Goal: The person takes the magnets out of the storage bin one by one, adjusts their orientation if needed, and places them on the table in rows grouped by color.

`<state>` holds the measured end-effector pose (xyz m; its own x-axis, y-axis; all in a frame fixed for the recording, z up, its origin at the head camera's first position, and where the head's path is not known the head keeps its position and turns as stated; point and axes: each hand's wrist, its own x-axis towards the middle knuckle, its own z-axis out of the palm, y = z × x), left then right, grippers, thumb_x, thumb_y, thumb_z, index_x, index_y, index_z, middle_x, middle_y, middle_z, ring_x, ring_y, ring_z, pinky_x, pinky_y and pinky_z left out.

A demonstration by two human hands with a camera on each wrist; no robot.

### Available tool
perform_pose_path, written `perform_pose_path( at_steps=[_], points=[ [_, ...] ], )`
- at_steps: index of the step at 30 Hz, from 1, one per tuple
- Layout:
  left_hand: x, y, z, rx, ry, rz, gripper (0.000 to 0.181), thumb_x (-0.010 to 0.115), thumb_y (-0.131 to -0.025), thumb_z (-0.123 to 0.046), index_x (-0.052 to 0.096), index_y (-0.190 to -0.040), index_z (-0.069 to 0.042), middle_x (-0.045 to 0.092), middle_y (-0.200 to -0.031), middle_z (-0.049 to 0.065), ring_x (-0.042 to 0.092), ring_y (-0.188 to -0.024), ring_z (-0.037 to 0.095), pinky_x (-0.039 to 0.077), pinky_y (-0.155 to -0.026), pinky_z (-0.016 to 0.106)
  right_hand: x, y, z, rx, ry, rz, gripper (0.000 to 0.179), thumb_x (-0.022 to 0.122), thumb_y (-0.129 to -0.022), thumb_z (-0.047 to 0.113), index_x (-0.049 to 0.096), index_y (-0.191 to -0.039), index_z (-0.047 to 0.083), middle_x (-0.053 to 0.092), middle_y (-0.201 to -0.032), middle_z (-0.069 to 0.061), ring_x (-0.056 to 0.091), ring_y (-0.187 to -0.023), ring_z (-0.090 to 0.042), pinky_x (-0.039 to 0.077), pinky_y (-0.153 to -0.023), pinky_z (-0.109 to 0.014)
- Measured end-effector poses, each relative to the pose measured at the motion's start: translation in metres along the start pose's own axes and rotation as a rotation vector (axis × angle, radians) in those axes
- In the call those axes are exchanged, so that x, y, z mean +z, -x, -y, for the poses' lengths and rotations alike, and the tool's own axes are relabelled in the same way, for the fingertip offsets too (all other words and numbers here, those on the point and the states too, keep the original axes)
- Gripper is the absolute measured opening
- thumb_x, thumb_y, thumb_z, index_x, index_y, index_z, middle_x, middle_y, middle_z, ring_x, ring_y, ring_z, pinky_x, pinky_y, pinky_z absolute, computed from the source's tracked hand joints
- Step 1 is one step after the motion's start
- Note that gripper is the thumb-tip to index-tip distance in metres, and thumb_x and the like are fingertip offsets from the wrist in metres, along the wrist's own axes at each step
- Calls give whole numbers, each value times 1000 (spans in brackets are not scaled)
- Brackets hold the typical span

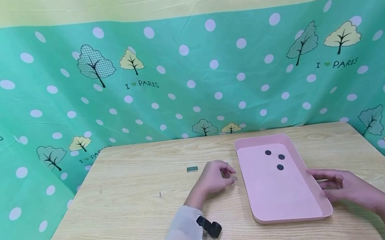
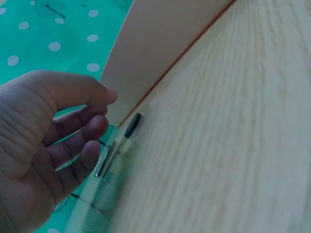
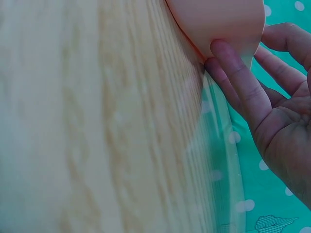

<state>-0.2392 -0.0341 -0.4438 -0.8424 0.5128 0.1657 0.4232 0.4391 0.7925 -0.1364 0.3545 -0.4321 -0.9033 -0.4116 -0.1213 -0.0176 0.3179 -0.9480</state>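
Note:
A shallow pink tray lies lengthwise on the wooden table, with three small dark discs inside toward its far end. Just left of the tray, my left hand hovers low with loosely bent fingers and nothing between them. Beyond those fingers, the left wrist view shows a small dark rounded piece and a thin rectangular piece with a shiny edge. My right hand is at the tray's right wall; in the right wrist view its fingertips touch the wall's outside, fingers fairly straight.
A small dark rectangular piece lies on the table left of my left hand. A tiny dark speck shows farther left. Behind the table's back edge hangs a green dotted curtain. A black strap circles my left sleeve.

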Motion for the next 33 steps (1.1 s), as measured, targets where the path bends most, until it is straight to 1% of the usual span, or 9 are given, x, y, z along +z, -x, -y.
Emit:
perform_pose_path(
  at_steps=[3,8,12,16,19,23,25,29,33],
  points=[
    [-1,0,-4,7,5,-5,13,80,-78,-5,75,-90,-6,69,-84,0,62,-77,12,51,-69,21,0,0,0,0,7,-4,60,61,-95,6,33,-146,-8,54,-128,27,60,-109,-2,55,-83,-28],
    [-3,-1,-9,25,15,-10,14,78,-78,-4,75,-91,-6,68,-86,-4,63,-78,9,51,-68,22,1,0,0,-4,7,-6,60,61,-95,6,32,-146,-8,54,-128,27,60,-109,-2,54,-84,-28],
    [-2,-4,-15,50,45,-18,13,77,-78,-4,75,-91,-7,67,-89,-4,65,-77,9,53,-63,23,2,0,1,-6,1,-3,60,61,-95,5,32,-146,-9,55,-128,27,60,-109,-2,54,-84,-28],
    [-1,-7,-21,53,112,-12,14,77,-78,-3,74,-92,-3,66,-87,-1,66,-65,11,55,-54,26,2,0,1,-2,1,-6,60,61,-95,5,32,-146,-8,55,-128,27,60,-109,-2,55,-84,-28],
    [-1,-10,-27,51,122,-9,15,77,-79,-5,74,-94,-2,67,-84,-1,65,-63,11,55,-55,25,1,0,0,4,5,-8,60,61,-95,6,33,-146,-7,55,-128,27,60,-109,-2,55,-83,-28],
    [-1,-14,-36,63,101,-12,16,78,-79,-7,74,-95,-2,68,-84,0,64,-71,9,53,-58,23,1,0,-2,9,6,-7,61,61,-95,6,32,-147,-6,54,-129,27,61,-109,-2,55,-83,-29],
    [0,-17,-41,65,105,-13,17,78,-79,-7,74,-95,-2,68,-83,0,64,-71,8,54,-58,22,1,0,-2,11,5,-7,61,61,-95,7,32,-147,-6,54,-129,27,61,-109,-2,55,-83,-30],
    [3,-22,-48,58,104,-27,16,80,-79,-10,75,-94,-6,68,-81,-4,63,-72,6,54,-60,21,0,0,-2,9,16,-12,62,62,-95,7,32,-147,-7,54,-128,27,61,-109,-2,55,-82,-30],
    [7,-27,-54,57,103,-36,16,81,-79,-13,75,-93,-8,69,-84,-1,62,-72,3,53,-62,20,0,0,-1,16,31,-26,63,63,-94,8,33,-147,-7,55,-129,25,61,-108,-2,55,-82,-30]
  ],
)
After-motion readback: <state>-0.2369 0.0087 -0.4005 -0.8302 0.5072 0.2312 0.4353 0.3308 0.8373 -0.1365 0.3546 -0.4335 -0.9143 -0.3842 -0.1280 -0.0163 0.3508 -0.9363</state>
